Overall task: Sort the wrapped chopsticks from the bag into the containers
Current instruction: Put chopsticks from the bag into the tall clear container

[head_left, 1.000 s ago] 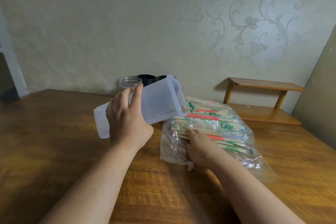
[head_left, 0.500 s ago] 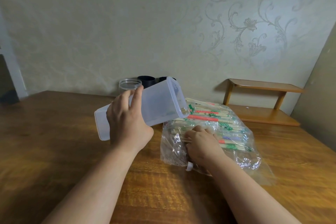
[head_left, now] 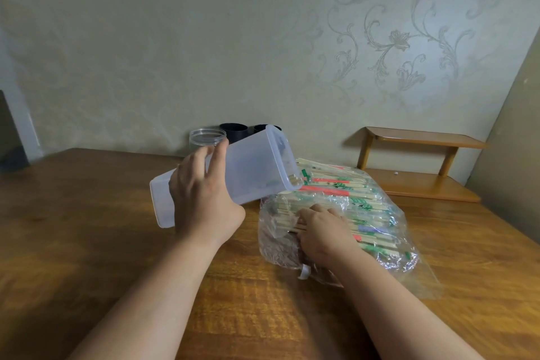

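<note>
A clear plastic bag (head_left: 391, 251) full of wrapped chopsticks (head_left: 336, 188), with green, red and blue print on their wrappers, lies on the wooden table (head_left: 87, 228). My left hand (head_left: 201, 199) grips a frosted rectangular plastic container (head_left: 251, 172), tipped on its side in the air with its open mouth facing the bag. A few chopstick ends show at the container's lower rim. My right hand (head_left: 321, 231) reaches into the bag's open end, its fingers curled over chopsticks there. The fingertips are partly hidden by the plastic.
Against the wall behind the tilted container stand a clear round jar (head_left: 206, 139) and two black cups (head_left: 233, 131). A small two-level wooden shelf (head_left: 420, 166) stands at the table's back right. A wall closes off the right side.
My right hand has slid from the bag's near side deeper in among the chopsticks. The tilted container in my left hand has stayed nearly still.
</note>
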The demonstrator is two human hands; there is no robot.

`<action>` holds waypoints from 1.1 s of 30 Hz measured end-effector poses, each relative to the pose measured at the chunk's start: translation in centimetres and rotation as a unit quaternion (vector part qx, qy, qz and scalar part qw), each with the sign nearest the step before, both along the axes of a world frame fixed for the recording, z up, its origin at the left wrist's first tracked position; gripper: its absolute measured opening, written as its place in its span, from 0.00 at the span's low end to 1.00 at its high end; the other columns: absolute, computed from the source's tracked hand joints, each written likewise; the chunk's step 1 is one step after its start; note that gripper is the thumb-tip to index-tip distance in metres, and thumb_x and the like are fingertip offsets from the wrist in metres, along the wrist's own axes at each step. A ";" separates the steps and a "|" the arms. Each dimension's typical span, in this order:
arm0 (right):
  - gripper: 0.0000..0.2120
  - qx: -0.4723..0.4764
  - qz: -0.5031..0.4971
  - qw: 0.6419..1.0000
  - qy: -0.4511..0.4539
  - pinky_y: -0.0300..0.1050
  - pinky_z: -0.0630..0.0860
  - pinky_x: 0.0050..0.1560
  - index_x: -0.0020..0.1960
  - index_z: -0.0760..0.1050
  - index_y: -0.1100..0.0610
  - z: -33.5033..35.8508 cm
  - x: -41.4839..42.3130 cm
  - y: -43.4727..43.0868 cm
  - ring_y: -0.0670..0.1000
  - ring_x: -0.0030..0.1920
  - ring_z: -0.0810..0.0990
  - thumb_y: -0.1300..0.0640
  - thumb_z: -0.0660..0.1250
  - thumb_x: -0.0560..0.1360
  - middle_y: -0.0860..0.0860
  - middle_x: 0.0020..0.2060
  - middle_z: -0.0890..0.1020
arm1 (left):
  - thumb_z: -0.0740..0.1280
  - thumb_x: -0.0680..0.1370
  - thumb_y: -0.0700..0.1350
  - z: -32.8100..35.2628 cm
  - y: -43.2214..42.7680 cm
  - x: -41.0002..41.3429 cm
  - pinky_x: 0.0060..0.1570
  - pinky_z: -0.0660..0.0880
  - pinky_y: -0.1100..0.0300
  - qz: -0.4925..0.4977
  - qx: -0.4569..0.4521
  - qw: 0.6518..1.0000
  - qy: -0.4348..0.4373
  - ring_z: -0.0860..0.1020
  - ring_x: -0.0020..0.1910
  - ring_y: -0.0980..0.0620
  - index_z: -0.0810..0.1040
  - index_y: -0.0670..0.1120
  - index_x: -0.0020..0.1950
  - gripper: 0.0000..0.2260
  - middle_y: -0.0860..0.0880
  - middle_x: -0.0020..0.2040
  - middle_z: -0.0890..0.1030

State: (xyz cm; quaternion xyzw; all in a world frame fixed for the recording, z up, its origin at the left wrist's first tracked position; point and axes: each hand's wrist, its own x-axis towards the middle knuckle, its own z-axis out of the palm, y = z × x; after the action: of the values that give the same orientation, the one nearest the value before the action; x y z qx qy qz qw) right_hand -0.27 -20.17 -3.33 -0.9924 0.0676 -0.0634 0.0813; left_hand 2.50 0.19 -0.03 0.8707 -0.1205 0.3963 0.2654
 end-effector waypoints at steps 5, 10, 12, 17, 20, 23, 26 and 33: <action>0.18 -0.021 -0.004 1.000 0.021 0.54 0.64 0.65 0.64 0.75 0.50 0.2 0.1 0.2 0.58 0.64 0.69 0.59 0.59 0.77 0.51 0.62 0.75 | 0.80 0.60 0.40 -0.1 0.0 0.1 0.65 0.65 0.41 0.001 0.004 1.000 -0.003 0.62 0.66 0.45 0.63 0.49 0.75 0.47 0.45 0.67 0.67; 0.13 -0.041 -0.015 0.998 0.034 0.54 0.65 0.64 0.61 0.76 0.52 0.3 0.1 0.1 0.58 0.62 0.71 0.54 0.60 0.79 0.53 0.59 0.77 | 0.80 0.59 0.41 -0.1 0.0 0.1 0.64 0.66 0.40 0.000 0.010 1.000 -0.009 0.63 0.66 0.45 0.64 0.49 0.75 0.47 0.45 0.66 0.68; 0.11 -0.035 -0.009 0.999 0.034 0.53 0.67 0.63 0.60 0.75 0.53 0.4 0.0 0.1 0.57 0.60 0.72 0.54 0.61 0.78 0.52 0.57 0.77 | 0.81 0.58 0.41 -0.1 0.0 0.1 0.64 0.67 0.40 -0.001 0.012 1.000 -0.009 0.63 0.66 0.45 0.64 0.49 0.75 0.48 0.44 0.66 0.68; 0.08 -0.005 0.005 1.000 -0.009 0.48 0.72 0.50 0.53 0.78 0.52 0.2 -0.3 0.1 0.55 0.51 0.77 0.56 0.63 0.76 0.51 0.51 0.78 | 0.81 0.59 0.42 -0.1 -0.1 0.2 0.64 0.67 0.39 -0.002 0.016 1.000 -0.006 0.64 0.66 0.44 0.64 0.49 0.75 0.48 0.44 0.66 0.68; 0.10 -0.006 0.000 1.000 -0.023 0.47 0.74 0.43 0.50 0.79 0.53 0.4 -0.5 0.3 0.57 0.47 0.79 0.62 0.62 0.73 0.52 0.46 0.81 | 0.81 0.58 0.41 -0.2 -0.1 0.2 0.64 0.67 0.39 -0.001 0.015 1.000 -0.005 0.63 0.66 0.45 0.64 0.49 0.75 0.48 0.45 0.66 0.68; 0.14 -0.003 0.000 0.999 -0.039 0.47 0.77 0.44 0.51 0.79 0.53 0.7 -0.6 0.5 0.58 0.48 0.80 0.65 0.62 0.71 0.53 0.46 0.82 | 0.81 0.58 0.41 -0.2 -0.1 0.1 0.64 0.67 0.39 0.001 0.013 1.000 -0.007 0.63 0.65 0.45 0.64 0.49 0.75 0.48 0.45 0.66 0.67; 0.14 -0.016 0.009 0.999 -0.037 0.46 0.72 0.47 0.53 0.78 0.56 0.8 -0.7 0.8 0.58 0.51 0.79 0.66 0.61 0.72 0.54 0.50 0.80 | 0.81 0.58 0.41 -0.2 -0.1 0.1 0.63 0.68 0.39 0.000 0.014 1.000 -0.006 0.63 0.65 0.45 0.64 0.49 0.75 0.48 0.45 0.66 0.67; 0.14 -0.018 0.018 0.998 -0.064 0.51 0.71 0.55 0.59 0.73 0.55 1.2 -1.2 0.9 0.59 0.57 0.75 0.63 0.57 0.76 0.55 0.55 0.77 | 0.81 0.59 0.41 -0.1 -0.2 0.0 0.63 0.67 0.39 -0.003 0.012 1.000 0.000 0.63 0.65 0.45 0.63 0.49 0.75 0.48 0.45 0.66 0.67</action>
State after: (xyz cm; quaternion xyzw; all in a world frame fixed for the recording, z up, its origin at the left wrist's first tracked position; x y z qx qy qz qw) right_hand -1.43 -19.23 -2.12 -0.9887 0.0435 -0.1262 0.0687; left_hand 2.49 0.03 -0.14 0.8736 -0.1274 0.3940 0.2559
